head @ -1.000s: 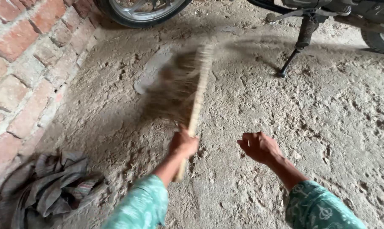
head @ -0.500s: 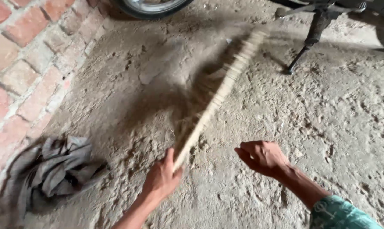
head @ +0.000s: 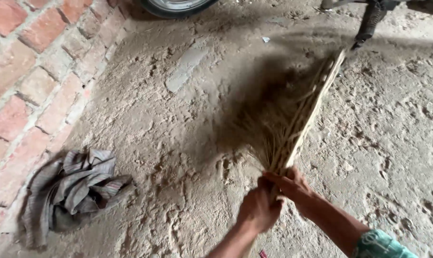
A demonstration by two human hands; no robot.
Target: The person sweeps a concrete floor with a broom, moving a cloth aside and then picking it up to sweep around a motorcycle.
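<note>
1. Change since the earlier frames: the broom [head: 297,114] has swung from the left-centre of the floor to the right, and the right hand [head: 293,184], free and open before, has joined the left hand [head: 259,210] at the bundle's base.
2. Grip: both hands are closed around the bound lower end of the broom, the right just above the left, fingers wrapped tight on the stalks.
3. Position: the broom slants up and to the right from the hands, its tip near the kickstand [head: 369,24]; the loose bristles fan leftward, low over the dirt floor [head: 178,134], blurred.
4. Handling, as a judgement: a bundle of dry stalks, light, stiff along the spine, springy and brittle at the tips; best held at the tied base, where it is held now.
5. Count: one broom, two hands, one crumpled grey cloth [head: 70,186] beside the brick wall [head: 30,67], one tyre [head: 176,5] at the top edge.
</note>
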